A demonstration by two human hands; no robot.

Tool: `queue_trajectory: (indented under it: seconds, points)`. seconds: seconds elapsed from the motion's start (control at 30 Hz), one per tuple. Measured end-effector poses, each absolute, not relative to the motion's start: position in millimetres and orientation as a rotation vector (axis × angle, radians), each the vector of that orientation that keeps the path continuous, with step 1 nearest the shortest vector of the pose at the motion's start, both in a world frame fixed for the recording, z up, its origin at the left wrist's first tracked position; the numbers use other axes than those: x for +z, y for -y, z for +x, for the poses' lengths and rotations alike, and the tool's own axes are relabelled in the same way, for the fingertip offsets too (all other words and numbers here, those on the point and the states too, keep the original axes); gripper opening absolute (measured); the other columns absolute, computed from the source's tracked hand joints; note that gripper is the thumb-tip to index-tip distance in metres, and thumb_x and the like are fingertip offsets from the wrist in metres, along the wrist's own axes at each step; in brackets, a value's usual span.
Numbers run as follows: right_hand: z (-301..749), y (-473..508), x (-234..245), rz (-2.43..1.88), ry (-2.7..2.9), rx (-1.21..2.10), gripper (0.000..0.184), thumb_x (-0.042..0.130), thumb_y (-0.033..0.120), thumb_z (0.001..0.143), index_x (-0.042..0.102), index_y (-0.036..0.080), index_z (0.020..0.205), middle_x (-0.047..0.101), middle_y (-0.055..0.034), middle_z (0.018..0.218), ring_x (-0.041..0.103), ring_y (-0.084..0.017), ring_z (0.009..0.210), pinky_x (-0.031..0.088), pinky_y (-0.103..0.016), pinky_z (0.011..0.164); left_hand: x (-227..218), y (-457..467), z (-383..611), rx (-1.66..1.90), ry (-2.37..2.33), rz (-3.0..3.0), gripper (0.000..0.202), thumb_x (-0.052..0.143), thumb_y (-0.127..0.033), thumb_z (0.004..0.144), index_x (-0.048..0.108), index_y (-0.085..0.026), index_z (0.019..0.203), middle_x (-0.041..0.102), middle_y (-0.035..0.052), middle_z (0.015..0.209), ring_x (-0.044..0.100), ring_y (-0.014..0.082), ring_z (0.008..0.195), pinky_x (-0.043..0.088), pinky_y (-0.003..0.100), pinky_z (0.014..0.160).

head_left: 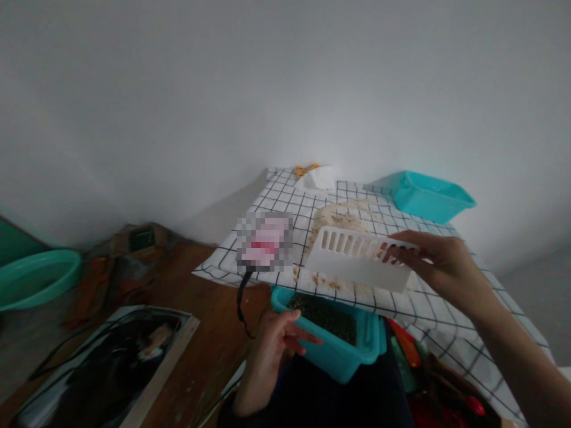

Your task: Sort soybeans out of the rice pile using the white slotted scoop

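My right hand (439, 264) grips one end of a white slotted plastic tray (357, 258), tilted on edge over a checked cloth (450, 309) strewn with pale grains (343, 220). My left hand (272, 345) holds the near-left side of a turquoise bin (339, 351) at the table's edge. The bin holds dark green grains (325, 315). Its far rim sits just under the edge of the cloth, below the white tray.
A second turquoise bin (430, 196) stands at the back right of the cloth. A white container (319, 177) sits at the back. A blurred pink object (265, 241) with a black cord lies left. A green basin (35, 276) sits far left, a framed picture (107, 362) below.
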State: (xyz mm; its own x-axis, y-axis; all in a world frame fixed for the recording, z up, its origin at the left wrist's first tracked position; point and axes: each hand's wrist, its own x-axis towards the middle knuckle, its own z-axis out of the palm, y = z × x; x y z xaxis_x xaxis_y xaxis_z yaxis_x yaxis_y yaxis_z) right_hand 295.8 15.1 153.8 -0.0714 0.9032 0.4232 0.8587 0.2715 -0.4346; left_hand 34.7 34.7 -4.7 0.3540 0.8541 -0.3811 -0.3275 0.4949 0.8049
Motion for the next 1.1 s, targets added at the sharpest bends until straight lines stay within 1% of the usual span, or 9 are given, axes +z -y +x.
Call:
queue_trajectory:
  seconds: [0.17, 0.3, 0.4, 0.5, 0.63, 0.8, 0.9, 1.0, 1.1]
  points:
    - [285, -32, 147, -1.558, 1.997, 0.052, 0.023, 0.055, 0.021, 0.093, 0.077, 0.020, 0.098, 0.081, -0.0059, 0.091, 0.075, -0.018, 0.071, 0.059, -0.027, 0.065, -7, -36, 35, 0.858, -0.915, 0.687, 0.025, 0.071, -0.037, 0.072, 0.068, -0.016, 0.059, 0.073, 0.0092, 0.046, 0.069, 0.0186, 0.042, 0.041, 0.021, 0.039]
    - [284, -32, 147, -1.516, 2.033, 0.121, 0.024, 0.054, 0.022, 0.094, 0.077, 0.019, 0.099, 0.081, -0.0061, 0.096, 0.076, -0.018, 0.076, 0.059, -0.026, 0.067, -7, -36, 33, 0.845, -0.922, 0.695, 0.028, 0.071, -0.037, 0.073, 0.069, -0.015, 0.057, 0.073, 0.0115, 0.047, 0.063, 0.0149, 0.037, 0.039, 0.020, 0.038]
    - [288, -24, 150, -1.485, 2.043, 0.197, 0.022, 0.056, 0.026, 0.095, 0.078, 0.020, 0.097, 0.081, -0.0053, 0.094, 0.076, -0.018, 0.079, 0.060, -0.025, 0.068, -4, -36, 33, 0.851, -0.910, 0.689, 0.028, 0.072, -0.038, 0.072, 0.070, -0.014, 0.059, 0.074, 0.0114, 0.049, 0.065, 0.0162, 0.039, 0.040, 0.021, 0.038]
    - [294, -16, 152, -1.495, 2.015, 0.213, 0.022, 0.059, 0.030, 0.094, 0.078, 0.021, 0.096, 0.081, -0.0056, 0.093, 0.076, -0.019, 0.077, 0.061, -0.026, 0.068, -2, -36, 33, 0.859, -0.916, 0.678, 0.026, 0.075, -0.039, 0.072, 0.070, -0.015, 0.061, 0.077, 0.0103, 0.053, 0.068, 0.0165, 0.043, 0.042, 0.020, 0.040]
    - [309, -4, 148, -1.570, 1.907, 0.157, 0.021, 0.060, 0.032, 0.093, 0.079, 0.023, 0.098, 0.081, -0.0054, 0.092, 0.077, -0.022, 0.076, 0.063, -0.029, 0.066, -3, -35, 33, 0.854, -0.906, 0.682, 0.028, 0.076, -0.039, 0.071, 0.068, -0.017, 0.056, 0.073, 0.0081, 0.046, 0.071, 0.0190, 0.044, 0.041, 0.020, 0.038]
    - [334, 19, 134, -1.703, 1.765, 0.061, 0.023, 0.061, 0.037, 0.093, 0.077, 0.024, 0.102, 0.081, -0.0052, 0.083, 0.078, -0.027, 0.070, 0.065, -0.034, 0.060, -5, -32, 34, 0.844, -0.878, 0.702, 0.028, 0.075, -0.040, 0.072, 0.068, -0.016, 0.059, 0.073, 0.0082, 0.047, 0.074, 0.0209, 0.048, 0.042, 0.020, 0.038]
    - [339, 31, 128, -1.723, 1.716, 0.029, 0.026, 0.061, 0.042, 0.093, 0.077, 0.024, 0.102, 0.081, -0.0055, 0.082, 0.079, -0.029, 0.069, 0.066, -0.037, 0.059, -6, -28, 37, 0.840, -0.883, 0.689, 0.029, 0.077, -0.042, 0.068, 0.066, -0.017, 0.060, 0.073, 0.0082, 0.048, 0.073, 0.0222, 0.047, 0.041, 0.021, 0.037]
    - [335, 40, 125, -1.726, 1.760, 0.027, 0.027, 0.059, 0.044, 0.094, 0.077, 0.026, 0.100, 0.082, -0.0045, 0.083, 0.079, -0.028, 0.071, 0.066, -0.035, 0.060, -10, -24, 41, 0.852, -0.901, 0.655, 0.028, 0.079, -0.043, 0.063, 0.066, -0.018, 0.065, 0.074, 0.0053, 0.050, 0.072, 0.0226, 0.044, 0.041, 0.022, 0.035]
    - [332, 46, 124, -1.718, 1.812, 0.054, 0.026, 0.058, 0.044, 0.095, 0.078, 0.026, 0.098, 0.082, -0.0041, 0.087, 0.079, -0.027, 0.073, 0.065, -0.032, 0.060, -14, -22, 44, 0.858, -0.877, 0.654, 0.027, 0.078, -0.043, 0.064, 0.064, -0.020, 0.068, 0.074, 0.0033, 0.052, 0.072, 0.0224, 0.044, 0.042, 0.023, 0.036]
